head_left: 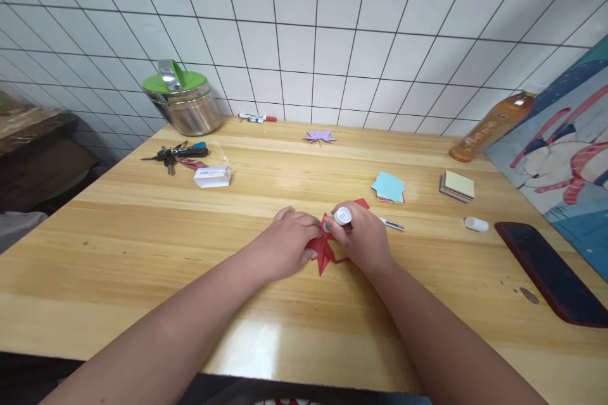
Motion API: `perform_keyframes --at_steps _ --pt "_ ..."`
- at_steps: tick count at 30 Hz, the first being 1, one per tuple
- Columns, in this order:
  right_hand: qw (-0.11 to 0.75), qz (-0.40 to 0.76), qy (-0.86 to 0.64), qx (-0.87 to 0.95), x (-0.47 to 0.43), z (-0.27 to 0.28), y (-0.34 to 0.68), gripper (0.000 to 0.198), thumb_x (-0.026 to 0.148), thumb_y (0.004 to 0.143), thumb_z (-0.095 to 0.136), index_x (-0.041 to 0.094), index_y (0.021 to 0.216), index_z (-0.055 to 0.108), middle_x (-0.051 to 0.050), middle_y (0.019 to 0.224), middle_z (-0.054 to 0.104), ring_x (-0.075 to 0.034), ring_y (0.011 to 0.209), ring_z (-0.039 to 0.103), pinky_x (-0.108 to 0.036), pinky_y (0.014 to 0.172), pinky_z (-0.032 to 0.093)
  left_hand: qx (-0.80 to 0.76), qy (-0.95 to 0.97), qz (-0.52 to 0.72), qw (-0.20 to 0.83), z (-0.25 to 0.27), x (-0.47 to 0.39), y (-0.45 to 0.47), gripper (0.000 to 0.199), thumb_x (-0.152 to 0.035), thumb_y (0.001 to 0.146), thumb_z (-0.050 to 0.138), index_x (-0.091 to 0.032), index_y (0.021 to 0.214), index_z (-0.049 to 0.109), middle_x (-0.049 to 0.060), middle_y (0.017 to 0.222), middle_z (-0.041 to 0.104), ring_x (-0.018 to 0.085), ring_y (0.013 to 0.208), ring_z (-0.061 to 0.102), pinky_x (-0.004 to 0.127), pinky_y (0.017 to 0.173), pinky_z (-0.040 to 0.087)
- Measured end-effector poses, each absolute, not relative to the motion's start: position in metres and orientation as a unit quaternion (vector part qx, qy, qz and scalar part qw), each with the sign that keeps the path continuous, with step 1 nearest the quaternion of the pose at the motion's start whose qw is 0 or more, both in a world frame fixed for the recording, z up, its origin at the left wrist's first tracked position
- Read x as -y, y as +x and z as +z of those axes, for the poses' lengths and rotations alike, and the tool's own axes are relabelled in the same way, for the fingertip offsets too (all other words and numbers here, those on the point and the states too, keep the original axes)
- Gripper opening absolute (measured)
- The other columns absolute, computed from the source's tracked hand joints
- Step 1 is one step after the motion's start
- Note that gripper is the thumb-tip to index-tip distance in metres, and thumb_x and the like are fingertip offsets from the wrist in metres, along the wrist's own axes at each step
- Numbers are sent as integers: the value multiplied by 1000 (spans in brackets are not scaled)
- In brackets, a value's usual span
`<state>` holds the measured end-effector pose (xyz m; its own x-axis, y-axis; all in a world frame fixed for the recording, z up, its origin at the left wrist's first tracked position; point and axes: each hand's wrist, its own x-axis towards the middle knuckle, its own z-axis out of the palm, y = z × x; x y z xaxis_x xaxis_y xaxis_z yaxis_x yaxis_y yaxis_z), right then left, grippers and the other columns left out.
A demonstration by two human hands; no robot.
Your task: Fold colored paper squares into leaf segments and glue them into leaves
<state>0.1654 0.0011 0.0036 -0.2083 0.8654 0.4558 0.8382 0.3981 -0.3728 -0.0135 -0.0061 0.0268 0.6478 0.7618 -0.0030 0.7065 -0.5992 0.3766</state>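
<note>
A red folded-paper maple leaf (323,254) lies on the wooden table in front of me. My left hand (291,244) holds its left side down, fingers bent and pressed on the paper, with the thumb at its lower edge. My right hand (365,235) grips a glue stick (342,216) with its white base tilted up and a bit of green showing. The glue stick's lower end meets the leaf near the top; my fingers partly hide the contact. Another piece of red paper (361,203) shows behind my right hand, beside a slim pen-like tool (393,224).
A purple paper leaf (320,137) and a marker (257,118) lie by the tiled wall. Left stand a steel pot (192,111), keys (175,153) and a small white box (213,177). Right are blue paper (389,186), a paper stack (458,185), a white cap (476,224), a bottle (494,128) and a phone (551,272).
</note>
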Motion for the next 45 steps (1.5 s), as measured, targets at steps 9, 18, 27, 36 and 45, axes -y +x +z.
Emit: perform_keyframes --at_steps 9,18,27,36,45 --pt "311 16 -562 766 -1 6 170 25 44 83 49 21 77 56 -1 68 62 -17 63 56 -25 55 33 -413 888 84 184 26 6 -14 19 -23 73 59 -28 90 60 -1 100 60 21 103 50 53 104 11" --pt "302 21 -610 732 -3 6 175 31 49 81 48 21 75 56 0 65 61 -16 59 54 -24 53 32 -410 890 87 179 27 6 -15 27 -23 73 61 -28 99 56 -1 98 59 21 103 49 51 104 12" --pt "454 72 -620 636 0 11 185 28 44 83 46 20 76 55 1 60 59 -12 48 48 -23 50 34 -397 881 131 222 24 -1 -16 30 -24 69 64 -24 95 49 -1 92 58 20 94 52 45 98 26" --pt "370 82 -516 768 -1 5 167 25 43 82 51 20 84 58 -2 76 64 -16 69 58 -25 61 40 -420 864 167 223 18 -7 -18 52 -31 61 72 -25 106 48 3 102 58 24 99 51 38 89 36" --pt "312 52 -497 808 -1 3 161 24 43 83 50 20 86 58 -3 80 66 -18 75 59 -27 64 39 -424 867 159 208 20 -4 -16 75 -29 62 72 -27 128 35 4 119 54 25 110 46 37 94 33"
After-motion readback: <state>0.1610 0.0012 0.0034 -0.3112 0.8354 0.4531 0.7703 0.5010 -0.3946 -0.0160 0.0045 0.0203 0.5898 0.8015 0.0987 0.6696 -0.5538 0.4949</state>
